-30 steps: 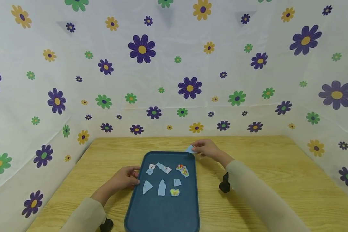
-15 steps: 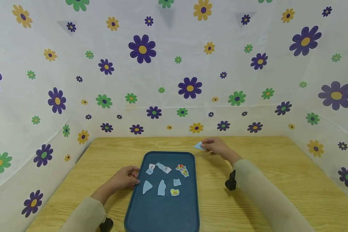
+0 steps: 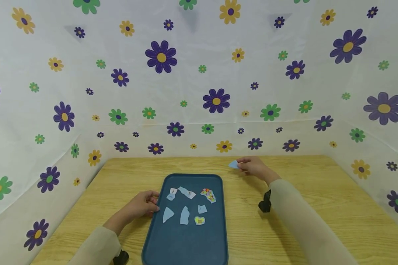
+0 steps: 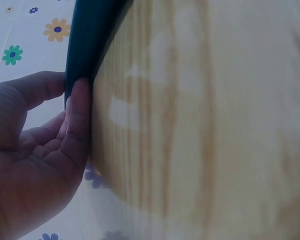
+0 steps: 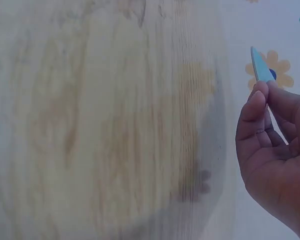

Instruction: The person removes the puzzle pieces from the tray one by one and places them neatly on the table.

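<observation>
Between thumb and fingers, my right hand (image 3: 254, 168) pinches a light blue torn paper piece (image 3: 233, 164) over the wooden table, beyond the tray's far right corner. The right wrist view shows this piece (image 5: 260, 67) as a narrow pointed sliver above the fingertips. My left hand (image 3: 140, 204) holds the left rim of a dark blue tray (image 3: 185, 244), thumb on one side and fingers on the other in the left wrist view. Several torn pieces lie apart on the tray, among them a colourful one (image 3: 208, 195), a yellow one (image 3: 200, 220) and a plain pale blue one (image 3: 184, 215).
The light wooden table (image 3: 305, 206) extends on both sides of the tray. A white flower-printed cloth (image 3: 185, 84) stands as a wall behind it and along both sides. A black wrist device (image 3: 265, 202) sits under the right sleeve.
My right hand has moved right and slightly away from the tray's far right corner, carrying the pale blue paper piece. The left hand and the tray have stayed in place.
</observation>
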`<state>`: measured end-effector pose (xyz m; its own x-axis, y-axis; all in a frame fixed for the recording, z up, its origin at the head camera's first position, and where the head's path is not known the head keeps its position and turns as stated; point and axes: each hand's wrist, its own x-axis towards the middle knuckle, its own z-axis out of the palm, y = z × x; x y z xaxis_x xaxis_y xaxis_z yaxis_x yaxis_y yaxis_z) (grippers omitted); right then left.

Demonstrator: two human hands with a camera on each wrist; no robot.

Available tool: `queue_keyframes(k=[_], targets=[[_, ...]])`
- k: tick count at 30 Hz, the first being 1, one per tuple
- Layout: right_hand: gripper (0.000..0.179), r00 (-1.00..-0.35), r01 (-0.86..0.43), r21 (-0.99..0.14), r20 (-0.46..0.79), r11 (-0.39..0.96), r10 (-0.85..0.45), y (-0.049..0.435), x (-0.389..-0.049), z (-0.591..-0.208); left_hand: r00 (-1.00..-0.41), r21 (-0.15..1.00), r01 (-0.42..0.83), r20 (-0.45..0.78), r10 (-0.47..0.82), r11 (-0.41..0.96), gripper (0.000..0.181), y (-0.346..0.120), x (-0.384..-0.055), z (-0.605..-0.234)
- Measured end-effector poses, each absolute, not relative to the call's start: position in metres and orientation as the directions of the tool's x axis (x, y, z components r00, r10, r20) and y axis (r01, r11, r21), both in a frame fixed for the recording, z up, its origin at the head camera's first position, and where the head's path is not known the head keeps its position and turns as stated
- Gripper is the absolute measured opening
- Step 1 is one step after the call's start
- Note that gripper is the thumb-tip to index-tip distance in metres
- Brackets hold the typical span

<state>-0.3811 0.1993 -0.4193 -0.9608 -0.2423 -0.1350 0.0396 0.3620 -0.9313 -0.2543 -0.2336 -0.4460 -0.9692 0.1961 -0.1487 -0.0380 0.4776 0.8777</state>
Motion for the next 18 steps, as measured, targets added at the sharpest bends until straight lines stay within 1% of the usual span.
queue_keyframes(k=[4,8,18], targets=[[0.037,-0.966,0.05,-0.931,-0.137,0.362,-0.218,0.205,-0.386,-0.42,-0.967,0.879,-0.021,-0.139,0.215,0.475,0.049,-0.234,-0.253,-0.445],[0.037,-0.974,0.061,-0.931,-0.134,0.36,-0.181,0.21,-0.391,-0.423,-0.969,0.876,-0.027,-0.142,0.203,0.482,0.05,-0.234,-0.253,-0.445],[0.037,-0.973,0.123,-0.921,-0.185,0.37,-0.137,0.217,-0.397,-0.425,-0.965,0.879,-0.028,-0.148,0.216,0.476,0.05,-0.235,-0.255,-0.448]])
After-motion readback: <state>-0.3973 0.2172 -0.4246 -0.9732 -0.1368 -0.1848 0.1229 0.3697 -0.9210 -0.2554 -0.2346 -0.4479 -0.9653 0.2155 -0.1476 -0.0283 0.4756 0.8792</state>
